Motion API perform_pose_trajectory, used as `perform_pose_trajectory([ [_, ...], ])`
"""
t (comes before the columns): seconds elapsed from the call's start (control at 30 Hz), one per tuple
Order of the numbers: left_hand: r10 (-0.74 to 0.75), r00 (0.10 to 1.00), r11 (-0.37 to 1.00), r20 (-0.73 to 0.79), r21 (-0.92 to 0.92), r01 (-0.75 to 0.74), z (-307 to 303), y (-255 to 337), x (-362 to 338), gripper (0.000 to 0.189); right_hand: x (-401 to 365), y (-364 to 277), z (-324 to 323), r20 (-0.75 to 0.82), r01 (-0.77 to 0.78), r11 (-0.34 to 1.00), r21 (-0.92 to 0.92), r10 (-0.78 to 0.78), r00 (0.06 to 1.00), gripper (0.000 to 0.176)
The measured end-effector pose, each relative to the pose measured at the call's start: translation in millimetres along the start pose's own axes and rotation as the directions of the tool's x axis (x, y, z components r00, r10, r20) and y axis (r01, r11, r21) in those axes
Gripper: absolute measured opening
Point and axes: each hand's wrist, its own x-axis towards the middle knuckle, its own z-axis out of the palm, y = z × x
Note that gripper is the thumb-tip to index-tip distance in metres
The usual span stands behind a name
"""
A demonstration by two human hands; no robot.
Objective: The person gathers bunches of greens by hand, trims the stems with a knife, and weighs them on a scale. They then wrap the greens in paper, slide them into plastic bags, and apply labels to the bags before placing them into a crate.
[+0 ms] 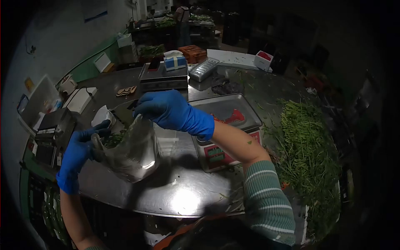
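Note:
A clear plastic bag (139,156) with leafy greens (113,141) inside stands above the metal table, its mouth facing up. My left hand (83,146), in a blue glove, grips the bag's left rim with fingers closed. Gloved in blue as well, my right hand (164,109) pinches the rim on the far right side; its fingertips are partly hidden. To the right of the bag, beneath my right forearm, sits a weighing scale (246,109) with a metal pan and a red front. Something red (235,116) lies on the pan.
A large heap of green stems (306,146) covers the table's right side. Behind the bag are a second scale (163,79) bearing a tissue box (175,62), a metal tray (204,68) and a dark crumpled bag (227,85). Another person (182,25) stands far back.

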Motion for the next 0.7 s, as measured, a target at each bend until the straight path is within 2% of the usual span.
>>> perform_pose_trajectory([
  [0.03,-0.203,0.976,0.965,-0.076,-0.185,0.186,0.0,-0.9,-1.6,0.039,-6.3,3.4,14.7,-0.001,-0.016,1.0,-0.015,0.016,1.0,0.016],
  [0.07,-0.204,0.977,0.963,-0.063,-0.193,0.188,7.5,-6.1,1.2,0.039,-22.0,7.8,38.6,0.244,-0.074,0.974,-0.213,0.126,0.961,0.014],
  [0.1,-0.299,0.949,0.953,0.099,-0.021,0.302,18.7,-14.3,6.1,0.036,-39.2,8.8,52.8,0.445,-0.078,0.911,-0.404,0.27,0.854,0.012],
  [0.13,-0.402,0.886,0.913,0.231,0.176,0.368,25.9,-22.6,14.9,0.033,-48.2,8.6,54.0,0.553,-0.01,0.914,-0.406,0.254,0.793,0.01],
  [0.17,-0.389,0.894,0.917,0.221,0.185,0.353,27.3,-52.0,25.0,0.033,-41.2,7.5,41.8,0.54,-0.004,0.909,-0.417,0.251,0.804,0.01],
  [0.2,-0.252,0.959,0.965,0.129,0.11,0.239,28.6,-99.4,32.2,0.036,-29.5,2.3,21.3,0.447,-0.03,0.974,-0.224,0.131,0.885,0.011],
  [0.23,-0.194,0.977,0.979,0.084,0.076,0.188,27.5,-99.2,32.0,0.037,-19.8,-3.0,8.6,0.327,-0.036,0.999,-0.009,0.037,0.944,0.011],
  [0.27,-0.136,0.99,0.99,0.039,0.046,0.134,26.6,-99.1,31.7,0.038,-10.3,-2.9,4.2,0.33,-0.043,0.999,-0.001,0.041,0.943,0.011],
  [0.33,-0.045,0.978,0.993,0.203,-0.096,0.066,19.9,2.4,24.3,0.041,1.7,-3.1,-1.2,0.518,-0.005,0.947,-0.32,0.179,0.837,0.012],
  [0.37,-0.187,0.951,0.968,0.247,-0.121,0.222,22.0,30.1,20.2,0.042,0.0,-13.3,0.1,0.659,0.044,0.894,-0.446,0.295,0.692,0.011],
  [0.4,-0.186,0.951,0.969,0.249,-0.113,0.219,23.7,29.3,22.7,0.042,6.3,-16.6,-8.1,0.653,0.038,0.893,-0.448,0.297,0.697,0.011],
  [0.47,-0.209,0.954,0.976,0.217,-0.007,0.215,33.8,19.7,29.6,0.04,16.2,-17.4,-31.4,0.575,-0.041,0.964,-0.263,0.191,0.795,0.015],
  [0.5,-0.152,0.98,0.979,0.132,-0.118,0.168,26.5,4.9,36.6,0.043,12.0,-15.2,-34.9,0.576,-0.042,0.964,-0.264,0.192,0.795,0.015],
  [0.53,-0.1,0.994,0.968,0.035,-0.23,0.105,17.8,-6.9,43.7,0.047,5.7,-9.3,-37.6,0.487,-0.124,0.961,-0.247,0.234,0.842,0.014],
  [0.57,-0.039,0.977,0.978,0.208,-0.192,0.08,13.0,26.2,35.6,0.051,-0.6,-2.0,-38.1,0.395,-0.2,0.955,-0.222,0.275,0.876,0.014],
  [0.6,-0.036,0.978,0.98,0.204,-0.187,0.075,17.0,30.9,33.3,0.051,-8.2,-3.8,-30.0,0.493,-0.045,0.941,-0.335,0.215,0.843,0.017],
  [0.63,-0.099,0.974,0.988,0.202,-0.093,0.12,19.4,33.2,31.1,0.052,-8.6,3.4,-32.3,0.485,-0.041,0.94,-0.338,0.212,0.849,0.017],
  [0.67,-0.163,0.967,0.986,0.194,-0.005,0.167,21.0,33.7,31.0,0.053,-3.6,5.6,-40.8,0.463,-0.115,0.972,-0.204,0.199,0.864,0.015],
  [0.7,-0.159,0.968,0.987,0.194,0.0,0.162,18.8,32.2,34.4,0.053,-0.9,6.2,-46.1,0.436,-0.186,0.981,-0.062,0.194,0.879,0.014],
])
